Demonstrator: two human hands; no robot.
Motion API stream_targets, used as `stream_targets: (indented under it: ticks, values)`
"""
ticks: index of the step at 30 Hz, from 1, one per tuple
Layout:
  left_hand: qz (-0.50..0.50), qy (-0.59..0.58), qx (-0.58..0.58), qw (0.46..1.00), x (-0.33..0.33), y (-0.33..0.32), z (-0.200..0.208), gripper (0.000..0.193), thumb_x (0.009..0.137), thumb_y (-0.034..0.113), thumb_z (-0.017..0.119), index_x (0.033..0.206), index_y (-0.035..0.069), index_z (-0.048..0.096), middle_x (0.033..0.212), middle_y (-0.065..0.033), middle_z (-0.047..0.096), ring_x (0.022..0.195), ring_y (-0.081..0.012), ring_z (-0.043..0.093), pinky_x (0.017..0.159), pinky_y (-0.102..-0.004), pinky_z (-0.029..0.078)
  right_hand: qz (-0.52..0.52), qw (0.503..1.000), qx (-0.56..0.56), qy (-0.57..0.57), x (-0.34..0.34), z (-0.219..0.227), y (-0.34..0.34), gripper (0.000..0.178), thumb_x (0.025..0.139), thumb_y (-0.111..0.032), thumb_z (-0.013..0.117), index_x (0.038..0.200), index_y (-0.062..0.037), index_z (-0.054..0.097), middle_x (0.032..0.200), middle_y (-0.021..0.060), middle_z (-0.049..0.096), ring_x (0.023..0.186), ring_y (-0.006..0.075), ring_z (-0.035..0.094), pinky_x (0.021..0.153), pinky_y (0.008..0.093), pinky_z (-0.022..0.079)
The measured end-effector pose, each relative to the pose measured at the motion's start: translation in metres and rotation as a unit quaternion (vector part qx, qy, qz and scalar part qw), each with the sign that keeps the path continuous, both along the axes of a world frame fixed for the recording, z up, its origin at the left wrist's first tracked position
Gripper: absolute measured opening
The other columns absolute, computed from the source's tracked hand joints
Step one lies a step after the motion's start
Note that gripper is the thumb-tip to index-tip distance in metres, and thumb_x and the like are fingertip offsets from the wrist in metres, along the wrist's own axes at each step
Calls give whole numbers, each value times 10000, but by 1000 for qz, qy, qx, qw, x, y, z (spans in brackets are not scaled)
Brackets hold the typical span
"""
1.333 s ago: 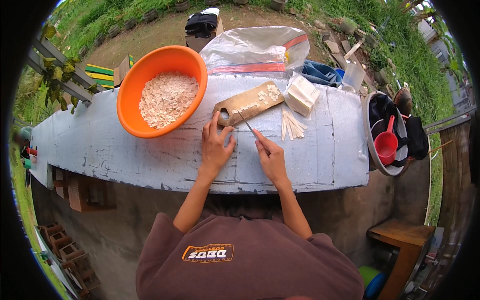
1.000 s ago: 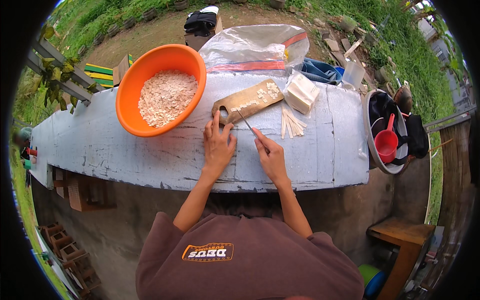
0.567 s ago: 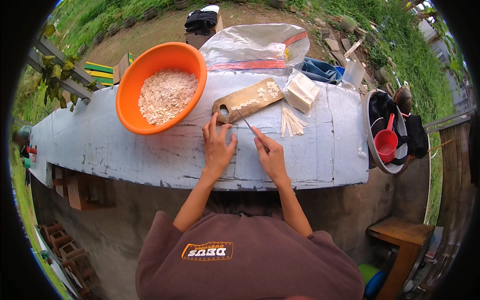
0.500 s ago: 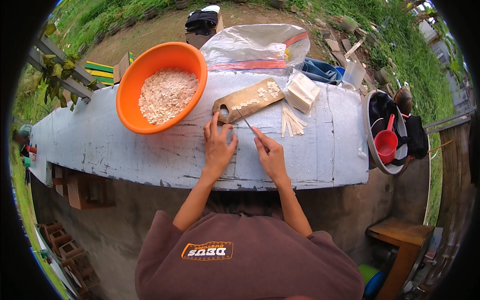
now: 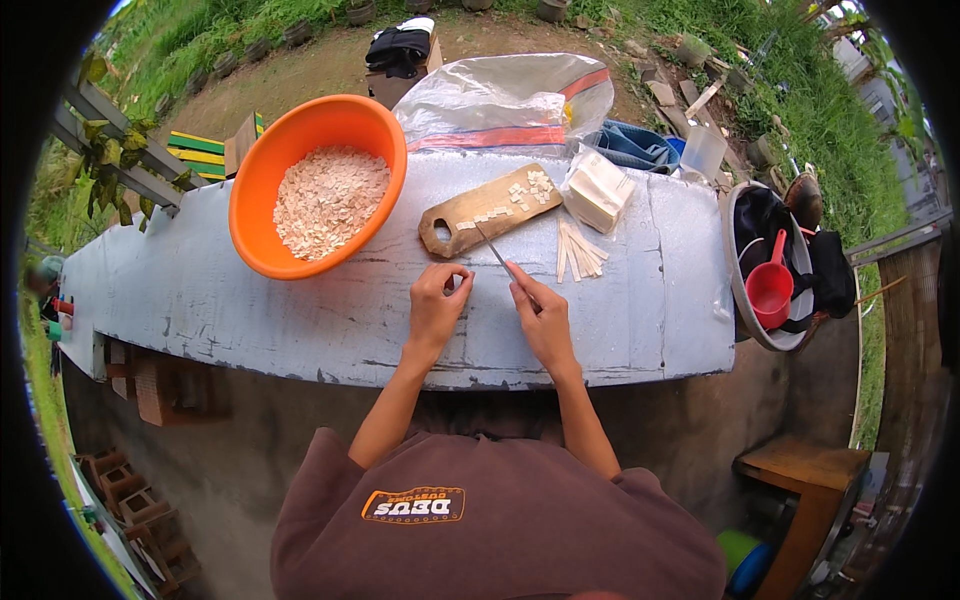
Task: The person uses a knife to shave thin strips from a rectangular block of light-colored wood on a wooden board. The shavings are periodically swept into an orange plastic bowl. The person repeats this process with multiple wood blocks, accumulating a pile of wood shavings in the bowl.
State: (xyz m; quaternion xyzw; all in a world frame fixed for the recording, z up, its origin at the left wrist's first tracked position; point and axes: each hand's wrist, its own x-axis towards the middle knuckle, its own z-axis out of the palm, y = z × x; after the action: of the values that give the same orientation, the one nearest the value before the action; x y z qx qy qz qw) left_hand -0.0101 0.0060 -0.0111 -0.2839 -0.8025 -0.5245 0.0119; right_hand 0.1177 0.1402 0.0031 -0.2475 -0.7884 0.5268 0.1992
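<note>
Just short of the cutting board (image 5: pixel 480 203), the left hand (image 5: pixel 435 310) curls, thumb and forefinger close together, though whether they pinch anything cannot be told, while the right hand (image 5: pixel 544 320) grips a knife (image 5: pixel 496 251) whose tip reaches over the board. Small pale pieces (image 5: pixel 540 184) lie on the board, a row toward its left and a cluster at its right end. Right of the board sit pale strips (image 5: pixel 578 253) and a bagged stack (image 5: pixel 597 190), left of it an orange bowl (image 5: pixel 258 185) of pale bits (image 5: pixel 330 202), beyond it a clear plastic bag (image 5: pixel 485 98).
</note>
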Motion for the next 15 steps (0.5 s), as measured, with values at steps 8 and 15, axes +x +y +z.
stream_targets:
  ticks: [8, 15]
  values:
    - [-27, 107, 4, 994, -34, 66, 15, 103, 867, 92, 813, 958, 46, 800, 921, -73, 761, 881, -228, 651, 797, -347, 523, -83, 996, -14, 28, 4, 5, 40, 339, 1061, -152, 626, 1389, -96, 696, 771, 48, 596, 686, 100, 449, 649, 295, 424]
    - [-29, 163, -141, 976, -55, 70, 15, 577, 794, 334, 876, 1301, 124, 698, 1428, -80, 614, 1310, -301, 507, 1132, -469, 380, -76, 997, -12, 16, 1, 1, 46, 347, 1064, -157, 624, 1402, -113, 688, 787, 47, 583, 690, 114, 452, 655, 288, 418]
